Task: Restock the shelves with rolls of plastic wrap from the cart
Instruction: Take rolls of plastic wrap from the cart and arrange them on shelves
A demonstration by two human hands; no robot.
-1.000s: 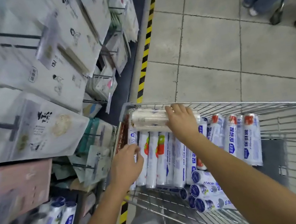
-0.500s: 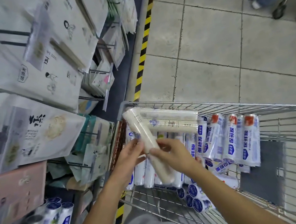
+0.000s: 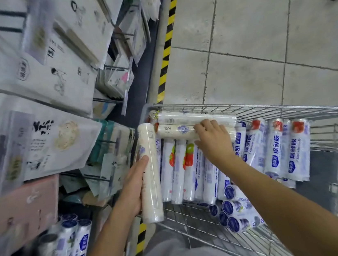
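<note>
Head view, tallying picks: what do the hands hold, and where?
Left hand grips a cream roll at its lower half. Right hand lies on a crosswise roll; grip unclear.

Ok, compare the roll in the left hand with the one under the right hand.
The held roll points away from the person; the crosswise roll lies across the cart. The left hand grips the first at the cart's edge; the second rests on other rolls under the right hand. Both are cream.

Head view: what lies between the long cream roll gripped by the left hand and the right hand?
White fruit-printed rolls lying side by side in the wire cart fill that gap, seen in the head view.
</note>
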